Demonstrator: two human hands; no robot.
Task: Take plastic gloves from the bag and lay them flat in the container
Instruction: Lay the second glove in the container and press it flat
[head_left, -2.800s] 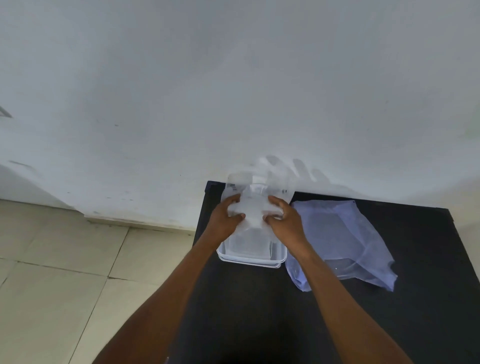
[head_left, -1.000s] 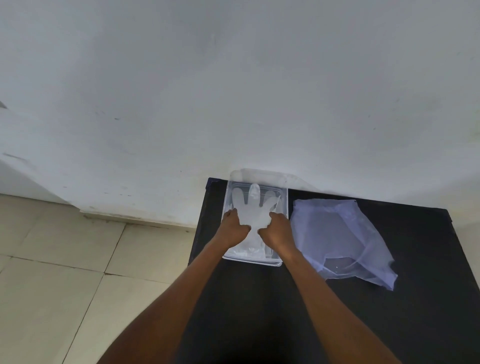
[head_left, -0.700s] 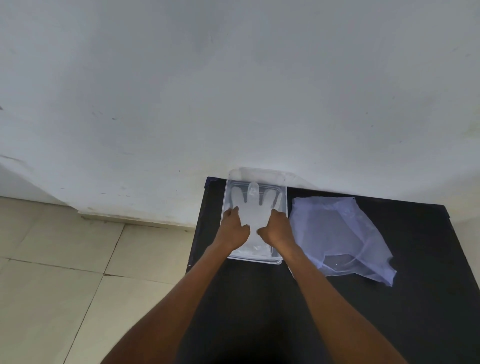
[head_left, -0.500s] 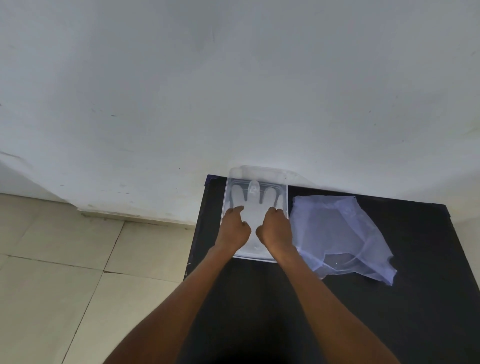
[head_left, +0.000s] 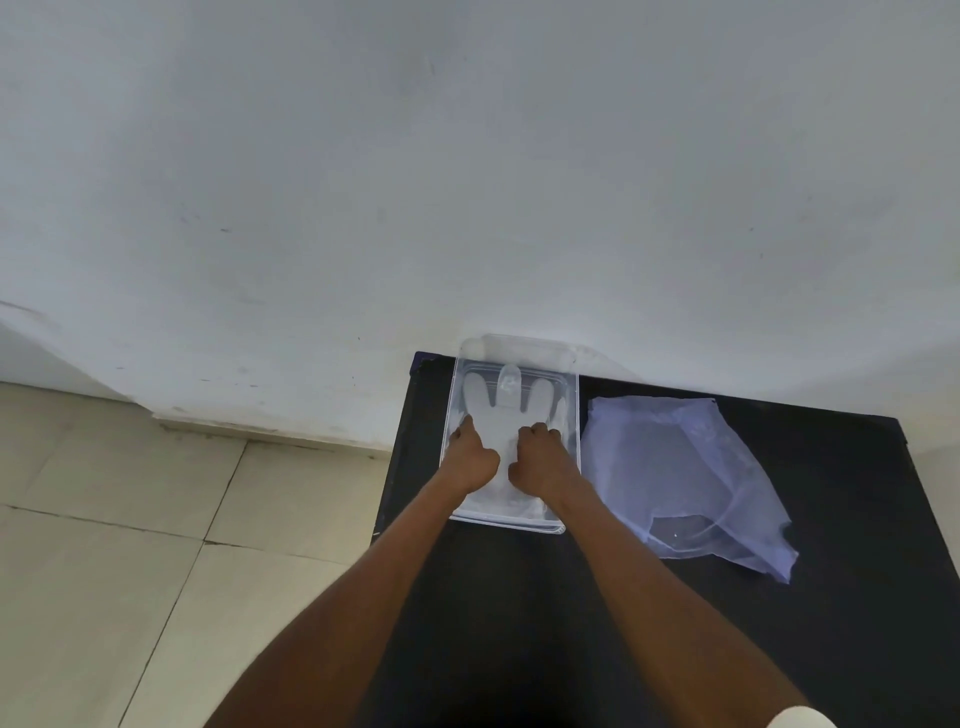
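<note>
A clear plastic container (head_left: 570, 410) stands on the black table's far left corner against the wall. A translucent plastic glove (head_left: 506, 408) lies flat inside it, fingers pointing toward the wall. My left hand (head_left: 470, 460) and my right hand (head_left: 540, 457) rest side by side on the glove's palm part, fingers curled and pressing down on it. The glove's cuff end is hidden under my hands. A bluish see-through plastic bag (head_left: 680, 478) lies crumpled to the right of the container, its mouth toward me.
The black table (head_left: 857, 519) spreads to the right and toward me. A white wall rises right behind the container. Beige floor tiles (head_left: 130, 545) lie beyond the table's left edge.
The glove, held up over the container 2.8 s ago, now lies flat inside it. Both hands have slid slightly toward me along the glove, pressing it down.
</note>
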